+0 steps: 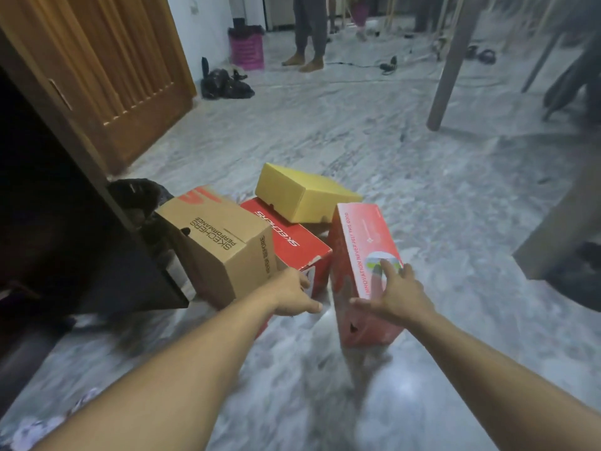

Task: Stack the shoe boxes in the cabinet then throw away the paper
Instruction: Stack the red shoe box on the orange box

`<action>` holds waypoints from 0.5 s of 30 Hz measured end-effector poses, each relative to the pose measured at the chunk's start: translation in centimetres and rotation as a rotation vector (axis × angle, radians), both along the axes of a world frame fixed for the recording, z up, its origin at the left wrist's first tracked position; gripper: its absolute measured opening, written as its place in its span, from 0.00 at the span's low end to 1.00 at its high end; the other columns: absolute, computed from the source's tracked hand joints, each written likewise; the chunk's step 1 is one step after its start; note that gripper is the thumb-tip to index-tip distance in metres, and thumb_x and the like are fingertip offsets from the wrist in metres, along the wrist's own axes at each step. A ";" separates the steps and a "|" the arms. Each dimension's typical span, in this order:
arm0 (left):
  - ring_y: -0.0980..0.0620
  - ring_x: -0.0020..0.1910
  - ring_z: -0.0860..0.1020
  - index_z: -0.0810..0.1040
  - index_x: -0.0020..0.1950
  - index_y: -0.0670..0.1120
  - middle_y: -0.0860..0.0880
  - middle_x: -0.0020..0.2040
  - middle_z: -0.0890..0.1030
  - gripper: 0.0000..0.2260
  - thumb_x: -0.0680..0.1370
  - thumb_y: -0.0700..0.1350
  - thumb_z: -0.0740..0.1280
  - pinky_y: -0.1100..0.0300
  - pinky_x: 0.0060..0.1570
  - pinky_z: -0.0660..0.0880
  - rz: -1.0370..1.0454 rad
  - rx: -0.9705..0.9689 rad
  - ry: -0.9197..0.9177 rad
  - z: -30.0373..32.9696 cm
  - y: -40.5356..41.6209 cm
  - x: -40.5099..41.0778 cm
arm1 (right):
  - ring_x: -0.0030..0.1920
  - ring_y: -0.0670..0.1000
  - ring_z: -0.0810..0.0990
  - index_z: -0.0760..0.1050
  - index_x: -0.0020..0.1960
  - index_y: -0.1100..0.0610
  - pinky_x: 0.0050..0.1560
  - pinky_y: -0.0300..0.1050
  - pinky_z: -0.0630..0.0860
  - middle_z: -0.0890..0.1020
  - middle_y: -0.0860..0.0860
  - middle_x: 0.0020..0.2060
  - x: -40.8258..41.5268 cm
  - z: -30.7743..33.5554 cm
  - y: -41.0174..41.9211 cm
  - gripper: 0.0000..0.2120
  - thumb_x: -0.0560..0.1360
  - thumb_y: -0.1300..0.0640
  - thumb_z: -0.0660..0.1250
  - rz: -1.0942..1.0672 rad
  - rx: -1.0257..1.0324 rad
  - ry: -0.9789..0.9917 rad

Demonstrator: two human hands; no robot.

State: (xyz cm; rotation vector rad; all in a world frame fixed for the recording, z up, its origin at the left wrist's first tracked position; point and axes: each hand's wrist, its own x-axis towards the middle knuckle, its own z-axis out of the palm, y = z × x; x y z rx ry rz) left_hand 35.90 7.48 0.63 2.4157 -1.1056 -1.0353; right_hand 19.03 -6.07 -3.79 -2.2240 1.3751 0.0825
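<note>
- The grey marbled floor [374,151] carried everything in view.
- A brown cardboard shoe box [221,245] sat tilted beside the dark cabinet's base [97,275].
- A flat red shoe box [292,252] lay just right of it, and the yellow box [302,193] rested partly on its far end.
- A pale red shoe box [364,281] stood on edge nearest the camera.
- Farther off, black bags [224,84] lay by the wall, next to a pink bin [247,48].
- A table leg [450,63] and a person's bare feet [304,61] also stood on it.
</note>
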 end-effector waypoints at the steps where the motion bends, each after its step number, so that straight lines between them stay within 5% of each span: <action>1: 0.48 0.61 0.78 0.72 0.70 0.43 0.46 0.68 0.76 0.31 0.71 0.52 0.75 0.53 0.62 0.74 0.002 -0.003 -0.003 -0.4 -0.4 0.0 | 0.64 0.64 0.69 0.59 0.70 0.43 0.59 0.57 0.72 0.62 0.56 0.66 -0.3 -0.6 0.0 0.46 0.58 0.28 0.72 -0.035 -0.009 -0.008; 5: 0.43 0.47 0.83 0.78 0.48 0.47 0.42 0.53 0.81 0.11 0.70 0.48 0.76 0.45 0.50 0.81 0.035 -0.074 0.035 -1.3 -1.7 -0.2 | 0.61 0.64 0.71 0.60 0.70 0.40 0.58 0.54 0.73 0.68 0.56 0.61 -2.1 -1.1 -1.4 0.44 0.56 0.36 0.69 -0.106 0.080 -0.029; 9: 0.46 0.45 0.79 0.77 0.56 0.45 0.46 0.56 0.78 0.16 0.72 0.49 0.74 0.49 0.50 0.80 0.017 -0.090 0.026 -2.1 -2.5 -1.0 | 0.51 0.58 0.76 0.59 0.70 0.39 0.40 0.51 0.79 0.71 0.53 0.56 -5.6 0.3 -4.2 0.44 0.56 0.46 0.70 -0.121 0.233 -0.010; 13: 0.46 0.69 0.71 0.72 0.70 0.44 0.46 0.70 0.70 0.28 0.73 0.51 0.73 0.55 0.66 0.69 0.022 -0.061 0.046 -3.8 -2.8 -2.1 | 0.48 0.57 0.75 0.56 0.69 0.38 0.43 0.59 0.81 0.72 0.54 0.53 -10.4 1.3 -5.6 0.39 0.66 0.56 0.71 -0.168 0.390 0.085; 15: 0.45 0.72 0.67 0.64 0.75 0.42 0.45 0.75 0.65 0.35 0.73 0.50 0.74 0.54 0.68 0.67 0.049 -0.057 0.086 -4.6 -2.7 -3.1 | 0.46 0.58 0.77 0.55 0.67 0.37 0.41 0.56 0.81 0.75 0.56 0.51 -12.8 1.4 -6.0 0.37 0.66 0.58 0.69 -0.154 0.426 0.143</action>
